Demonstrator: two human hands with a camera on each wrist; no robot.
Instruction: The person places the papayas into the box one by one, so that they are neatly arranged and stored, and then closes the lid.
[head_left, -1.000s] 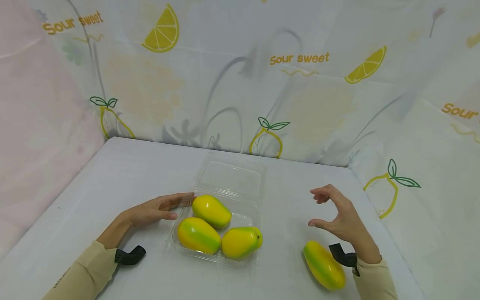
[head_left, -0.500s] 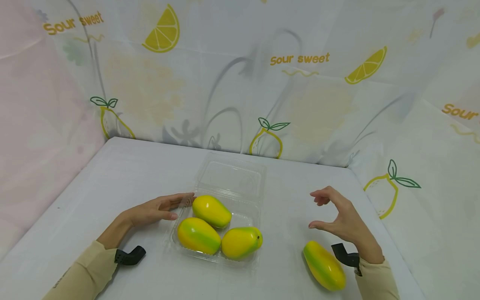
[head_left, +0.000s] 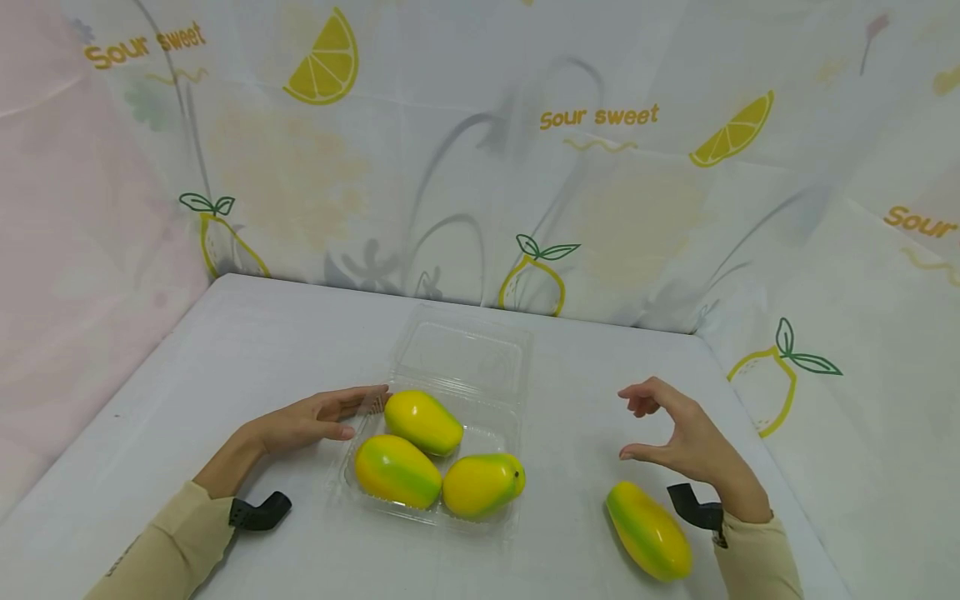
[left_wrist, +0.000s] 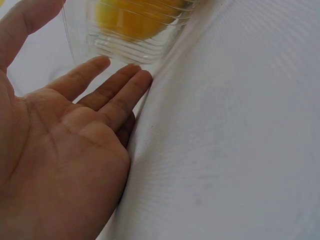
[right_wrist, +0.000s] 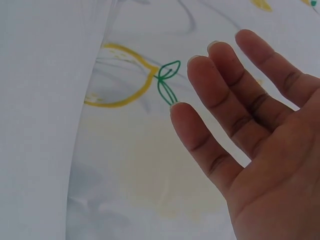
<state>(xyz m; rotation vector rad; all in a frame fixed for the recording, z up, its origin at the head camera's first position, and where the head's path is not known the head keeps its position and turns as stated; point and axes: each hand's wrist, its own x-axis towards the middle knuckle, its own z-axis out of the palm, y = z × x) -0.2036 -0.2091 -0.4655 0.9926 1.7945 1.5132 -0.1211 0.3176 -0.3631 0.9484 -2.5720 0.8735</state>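
A clear plastic clamshell box (head_left: 491,417) lies with its lid folded back on the table. Three glossy yellow-green mangoes, one at the back (head_left: 423,422), one at front left (head_left: 397,471) and one at front right (head_left: 483,485), sit inside it. My left hand (head_left: 307,421) rests at the box's left side with fingers extended; in the left wrist view the fingertips (left_wrist: 142,77) are right at its ribbed wall. On the right, my right hand (head_left: 686,433) hovers with thumb and fingers spread apart, holding nothing. A fourth mango (head_left: 648,532) lies on the table just below that hand.
The white-covered table (head_left: 285,333) ends at a printed cloth backdrop (head_left: 450,167) behind and at the sides. The box's transparent lid (head_left: 461,354) extends toward the back. Black wrist cameras stick out from both sleeves.
My right hand and wrist have shifted slightly down and to the right. The left hand, box and mangoes have stayed in place.
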